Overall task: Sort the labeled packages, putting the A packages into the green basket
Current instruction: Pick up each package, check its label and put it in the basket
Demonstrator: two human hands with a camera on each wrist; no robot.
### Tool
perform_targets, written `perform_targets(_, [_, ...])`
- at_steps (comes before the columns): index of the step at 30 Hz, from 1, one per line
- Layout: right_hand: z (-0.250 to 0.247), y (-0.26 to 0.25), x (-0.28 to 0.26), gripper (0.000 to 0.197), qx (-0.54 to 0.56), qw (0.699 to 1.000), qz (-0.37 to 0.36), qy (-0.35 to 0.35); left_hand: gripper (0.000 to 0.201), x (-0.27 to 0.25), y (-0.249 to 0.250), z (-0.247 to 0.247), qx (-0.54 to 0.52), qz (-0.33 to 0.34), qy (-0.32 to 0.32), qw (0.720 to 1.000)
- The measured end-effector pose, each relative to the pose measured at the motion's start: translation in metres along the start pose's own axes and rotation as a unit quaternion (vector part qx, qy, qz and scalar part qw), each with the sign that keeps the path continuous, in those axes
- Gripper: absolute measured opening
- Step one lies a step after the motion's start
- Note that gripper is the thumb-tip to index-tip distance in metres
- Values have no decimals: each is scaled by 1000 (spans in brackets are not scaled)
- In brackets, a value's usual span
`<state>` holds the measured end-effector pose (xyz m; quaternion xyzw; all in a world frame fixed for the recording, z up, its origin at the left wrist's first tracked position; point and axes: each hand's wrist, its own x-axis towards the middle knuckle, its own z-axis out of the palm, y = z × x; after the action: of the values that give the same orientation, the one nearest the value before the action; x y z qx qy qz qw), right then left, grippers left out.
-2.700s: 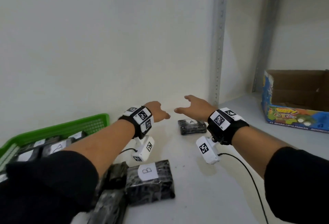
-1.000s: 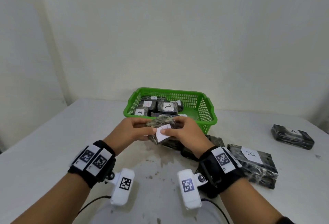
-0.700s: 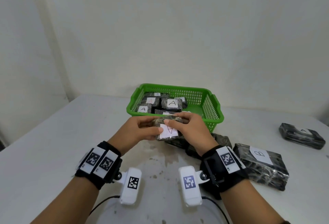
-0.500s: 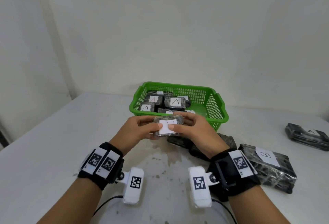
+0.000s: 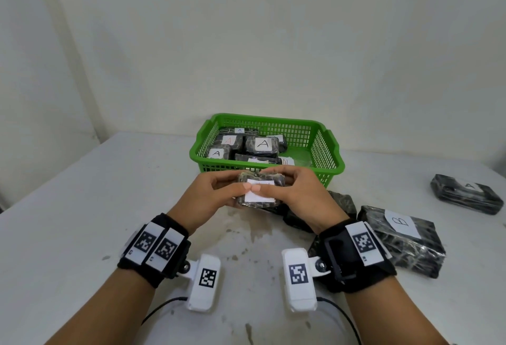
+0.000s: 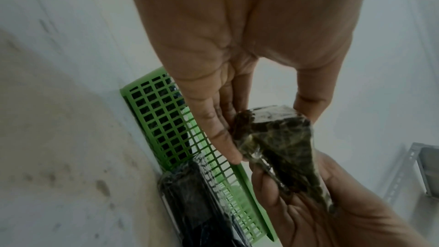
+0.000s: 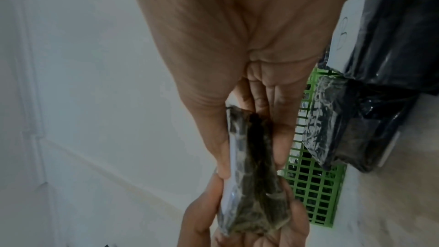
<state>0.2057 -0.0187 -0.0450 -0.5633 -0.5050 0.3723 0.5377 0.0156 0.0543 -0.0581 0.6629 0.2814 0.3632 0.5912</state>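
A small dark plastic-wrapped package [image 5: 260, 190] with a white label is held above the table just in front of the green basket [image 5: 325, 153]. My left hand [image 5: 213, 194] grips its left end and my right hand [image 5: 295, 194] grips its right end; both thumbs press on the label and hide the letter. The wrist views show the same package [image 6: 275, 142] [image 7: 251, 181] pinched between fingers and thumb of both hands. Several packages labeled A [image 5: 262, 144] lie inside the basket.
A larger package labeled B [image 5: 402, 238] lies on the white table [image 5: 82, 221] at the right. Dark packages [image 5: 339, 205] are piled under my right hand. Another A package [image 5: 465, 194] sits far right. A wall stands close behind the basket.
Earlier my hands reached toward the far A package by a shelf. Since then the view turned to the basket, and both hands turned the small package label-up and raised it slightly toward the basket.
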Motion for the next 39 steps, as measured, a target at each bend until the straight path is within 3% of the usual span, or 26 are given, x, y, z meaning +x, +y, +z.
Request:
perform_targets(5, [-6,-4,-5,45,55,996,21,-62,36,-1,-1,-2,-41,0,25,999])
perform_targets(12, [-6,-5,-7,38,46,998,13,-38,50,-4,-3,-1,-41,2,-1,999])
perform_targets(17, [-5,-9,-9,42,23,999,-20,-15,46,-8,5,1,-19,31,9,999])
perform_targets(21, [-3,-14,-10,44,66,996,42,-43,52,-10,11,0,-4,89,27,996])
perform_targets(25, [-3,-16,-9,38,104,989,87,-65,59,-13,11,3,13,115,1,993])
perform_targets(28, [-2,-11,-9,29,104,990,74,-59,61,-15,12,5,41,123,-13,991])
perform_targets(39, [5,-11,-12,24,61,997,25,-36,62,-20,19,9,82,134,-33,987])
